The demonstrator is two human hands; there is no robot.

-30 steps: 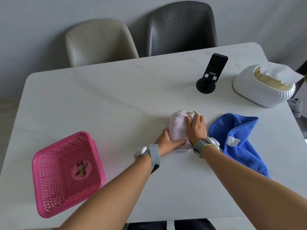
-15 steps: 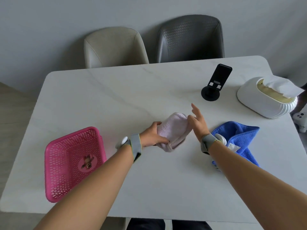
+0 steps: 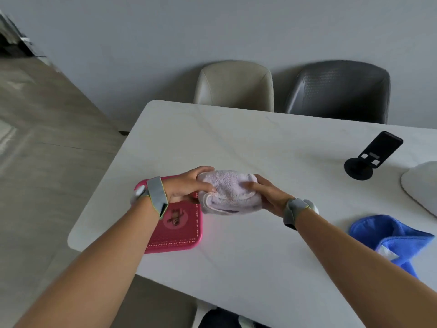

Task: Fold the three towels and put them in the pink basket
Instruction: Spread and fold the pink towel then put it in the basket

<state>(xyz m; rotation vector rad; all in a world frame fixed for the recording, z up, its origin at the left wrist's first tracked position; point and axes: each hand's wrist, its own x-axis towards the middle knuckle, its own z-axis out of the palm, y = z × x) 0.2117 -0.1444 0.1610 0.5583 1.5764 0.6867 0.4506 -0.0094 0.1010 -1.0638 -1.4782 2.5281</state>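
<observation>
Both hands on the folded pale pink towel [image 3: 229,192], held up off the desk [image 3: 260,147]. My left hand [image 3: 186,185] has it by the left end: thumb over the top, fingers curled along the front. My right hand [image 3: 267,194] has the right end, index finger laid across the top, remaining fingers wrapped under it. So both grips are closed on the towel, one per end.

Towel is a thick bundle, folded edges stacked and facing me. It sits just right of the pink basket [image 3: 186,233], its left end over the basket's right edge. Basket is on the near-left corner of the desk, partly hidden by my left forearm; round label on its floor, contents otherwise can't tell.

Blue towel [image 3: 390,237] lies crumpled on the desk at right, well apart from the basket, white tag showing. I see only these two towels.

Grey bands on both wrists. Black phone stand [image 3: 371,157] far right, white tissue box [image 3: 423,185] cut off by the frame edge. Beige chair [image 3: 234,86] and dark grey chair [image 3: 338,91] behind the desk.
</observation>
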